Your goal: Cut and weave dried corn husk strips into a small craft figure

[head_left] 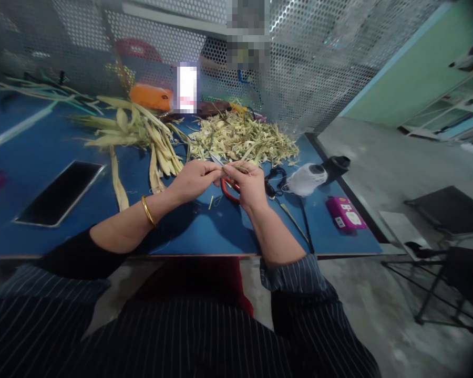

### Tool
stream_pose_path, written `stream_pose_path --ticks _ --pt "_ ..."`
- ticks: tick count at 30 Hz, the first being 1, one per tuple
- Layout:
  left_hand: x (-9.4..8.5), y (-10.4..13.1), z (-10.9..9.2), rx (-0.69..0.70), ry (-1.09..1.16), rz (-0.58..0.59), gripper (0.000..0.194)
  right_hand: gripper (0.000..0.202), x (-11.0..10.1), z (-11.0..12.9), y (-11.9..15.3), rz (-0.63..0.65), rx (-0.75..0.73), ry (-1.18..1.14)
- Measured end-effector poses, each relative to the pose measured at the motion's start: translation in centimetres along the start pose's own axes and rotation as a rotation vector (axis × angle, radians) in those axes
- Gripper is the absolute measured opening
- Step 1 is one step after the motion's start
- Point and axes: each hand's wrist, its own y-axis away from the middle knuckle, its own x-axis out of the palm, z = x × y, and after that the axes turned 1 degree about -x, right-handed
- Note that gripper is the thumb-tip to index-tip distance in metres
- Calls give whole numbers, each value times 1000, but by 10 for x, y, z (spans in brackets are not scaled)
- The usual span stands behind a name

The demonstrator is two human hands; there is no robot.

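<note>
Dry, papery husk leaves (163, 149) fan out in long pale ribbons on the smooth blue surface (205, 236), curling at their edges. Beside them, I see a loose heap of shredded husk (240, 139), straw-yellow and greenish, all crinkled scraps and frayed ends. Behind rises a metal panel (311, 63) punched with rows of round holes.

Around my work area, a soft-looking orange pouch (150, 97) lies by an upright glowing screen (187, 86). To the left is a flat black slab (61, 193) with a pale rim; to the right are a black cable (274, 181), a crumpled white plastic bag (305, 180) and a glossy purple packet (346, 214).

Midway along the surface, just in front of the heap, my right hand (247, 181) pinches a thin, brownish dry strip (241, 168) and has red-handled scissors (229, 194) tucked against it, covering their middle; the slim blade points toward the heap. My left hand (197, 178) meets it, fingertips narrow together; I cannot tell whether they grip anything. The strip looks slender and rough.
</note>
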Motion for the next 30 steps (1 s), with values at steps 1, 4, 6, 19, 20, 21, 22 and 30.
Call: stream_pose_path --ticks 1,4,6,19,20,21,22,30 --pt "0 0 0 35 -67 -9 29 26 0 0 0 -4 13 -4" --pt "0 1 -2 69 -182 -2 29 31 -1 -1 0 9 90 -40" --pt "-1 1 -5 33 -146 34 29 33 -3 -2 -1 50 130 -60" --pt "-21 -7 8 -456 660 -37 16 17 -71 18 8 -169 -204 537" --pt "-20 -7 8 -455 681 -38 17 18 -84 20 14 -185 -213 630" --pt "-20 -7 9 -454 697 -37 17 18 -96 22 21 -213 -219 744" --pt "-19 -7 9 -453 709 -36 17 18 -109 23 28 -249 -229 880" --pt "-15 -6 3 -510 716 -24 16 26 -145 27 43 -220 -70 1584"
